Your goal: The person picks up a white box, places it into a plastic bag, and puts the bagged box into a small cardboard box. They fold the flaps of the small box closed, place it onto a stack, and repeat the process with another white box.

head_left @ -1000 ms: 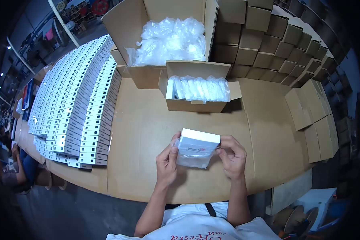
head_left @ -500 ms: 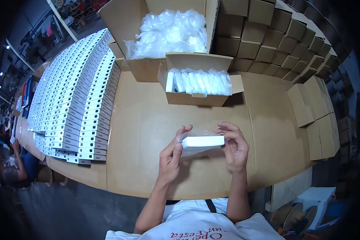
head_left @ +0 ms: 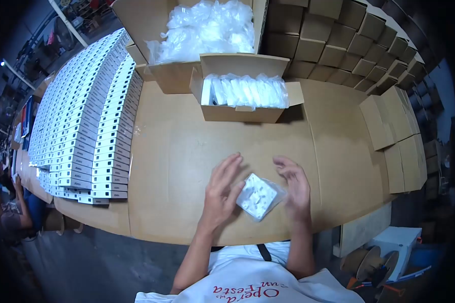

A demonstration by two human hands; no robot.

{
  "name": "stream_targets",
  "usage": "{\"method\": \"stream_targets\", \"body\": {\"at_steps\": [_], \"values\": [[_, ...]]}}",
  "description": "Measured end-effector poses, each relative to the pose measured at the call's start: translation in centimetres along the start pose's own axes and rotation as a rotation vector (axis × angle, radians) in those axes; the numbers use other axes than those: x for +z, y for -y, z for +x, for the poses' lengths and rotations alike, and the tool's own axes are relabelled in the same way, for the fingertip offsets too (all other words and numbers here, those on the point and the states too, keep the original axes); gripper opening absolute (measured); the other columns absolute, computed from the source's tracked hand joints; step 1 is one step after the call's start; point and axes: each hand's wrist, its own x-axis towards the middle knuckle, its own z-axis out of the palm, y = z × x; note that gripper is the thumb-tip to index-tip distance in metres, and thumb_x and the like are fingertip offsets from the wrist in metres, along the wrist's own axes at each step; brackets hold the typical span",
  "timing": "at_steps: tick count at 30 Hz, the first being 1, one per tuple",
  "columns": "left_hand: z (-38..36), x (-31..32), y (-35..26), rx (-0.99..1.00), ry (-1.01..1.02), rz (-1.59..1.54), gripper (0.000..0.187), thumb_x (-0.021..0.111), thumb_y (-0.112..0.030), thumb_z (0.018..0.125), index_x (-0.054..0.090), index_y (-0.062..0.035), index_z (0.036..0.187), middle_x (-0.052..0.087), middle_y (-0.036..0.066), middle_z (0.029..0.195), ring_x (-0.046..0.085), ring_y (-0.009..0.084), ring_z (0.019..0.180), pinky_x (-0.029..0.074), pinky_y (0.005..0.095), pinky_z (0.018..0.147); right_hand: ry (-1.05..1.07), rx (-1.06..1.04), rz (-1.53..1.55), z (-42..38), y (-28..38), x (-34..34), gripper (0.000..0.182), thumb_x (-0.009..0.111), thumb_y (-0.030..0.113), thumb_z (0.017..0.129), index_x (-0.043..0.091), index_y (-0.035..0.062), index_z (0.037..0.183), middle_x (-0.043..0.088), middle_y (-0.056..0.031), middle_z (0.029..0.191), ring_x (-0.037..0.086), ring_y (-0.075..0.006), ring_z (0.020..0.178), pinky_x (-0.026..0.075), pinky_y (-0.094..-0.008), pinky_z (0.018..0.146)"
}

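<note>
A flat white square piece (head_left: 258, 196), in a clear plastic bag (head_left: 278, 194), is between my hands over the table, its face with small marks or holes turned up toward me. My left hand (head_left: 221, 194) is open, fingers stretched forward, with the thumb right at the piece's left edge. On the other side, my right hand (head_left: 297, 189) is open with bent, parted fingers beside the bag's loose end. Ahead of both hands stands an open carton (head_left: 240, 115) with a row of bagged white pieces (head_left: 247, 92) in it.
Behind that carton, a larger box (head_left: 174, 81) holds crumpled clear bags (head_left: 207, 33). Stacked white boxes (head_left: 81, 121) cover the table's left side. Brown cartons (head_left: 333, 50) form a wall at the back right, with more cartons (head_left: 394, 136) at the right edge. A person (head_left: 23, 207) sits far left.
The bagged piece has turned from edge-on to face-up and sits lower. Both hands have loosened from it, fingers opening. The view has shifted slightly.
</note>
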Motion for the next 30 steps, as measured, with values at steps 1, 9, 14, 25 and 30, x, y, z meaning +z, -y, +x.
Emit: {"method": "stream_targets", "body": {"at_steps": [1, 9, 14, 25, 30], "values": [[-0.6, 0.1, -0.1, 0.013, 0.046, 0.079, 0.043, 0.061, -0.009, 0.098, 0.060, -0.0006, 0.140, 0.057, 0.019, 0.144, 0.054, 0.0356, 0.134, 0.042, 0.0435, 0.112, 0.104, -0.049, -0.166, -1.3, 1.3, -0.3, 0.055, 0.084, 0.032, 0.081, 0.058, 0.0049, 0.121, 0.054, -0.0194, 0.142, 0.050, -0.0337, 0.134, 0.037, -0.0479, 0.114], [-0.7, -4.0, -0.9, -0.162, 0.189, 0.217, 0.037, 0.064, -0.005, 0.093, 0.066, -0.0028, 0.130, 0.061, 0.017, 0.135, 0.061, 0.0325, 0.122, 0.054, 0.0402, 0.100, 0.242, -0.091, -0.984, -6.0, -0.4, 1.8, 0.073, 0.093, 0.036, 0.062, 0.064, 0.0119, 0.125, 0.047, -0.0184, 0.148, 0.047, -0.0389, 0.134, 0.034, -0.0549, 0.113], [-0.7, -5.3, -0.4, -0.133, 0.311, 0.292, 0.039, 0.065, -0.003, 0.091, 0.067, -0.0029, 0.129, 0.063, 0.016, 0.130, 0.067, 0.0291, 0.112, 0.060, 0.0385, 0.089, 0.148, -0.106, -0.731, -4.6, -1.4, 2.1, 0.056, 0.087, 0.021, 0.069, 0.066, 0.0077, 0.119, 0.052, -0.0197, 0.144, 0.052, -0.0385, 0.128, 0.045, -0.0465, 0.104], [0.2, -2.7, 0.0, -0.219, 0.058, 0.040, 0.009, 0.071, -0.004, 0.094, 0.070, 0.0040, 0.097, 0.071, 0.011, 0.091, 0.068, 0.0158, 0.075, 0.055, 0.0273, 0.065, 0.090, 0.357, 0.368, -3.0, -1.2, 1.3, 0.056, 0.076, 0.023, 0.094, 0.048, -0.0006, 0.137, 0.060, -0.0154, 0.129, 0.061, -0.0228, 0.118, 0.054, -0.0337, 0.096], [0.6, -2.5, -0.2, -0.179, -0.001, 0.144, 0.007, 0.067, -0.003, 0.097, 0.066, 0.0041, 0.097, 0.067, 0.009, 0.090, 0.064, 0.0144, 0.081, 0.054, 0.0298, 0.077, -0.105, 0.257, -0.056, -2.8, -2.4, 1.7, 0.056, 0.075, 0.010, 0.094, 0.043, -0.0007, 0.139, 0.067, -0.0156, 0.119, 0.067, -0.0236, 0.111, 0.060, -0.0368, 0.089]]}}
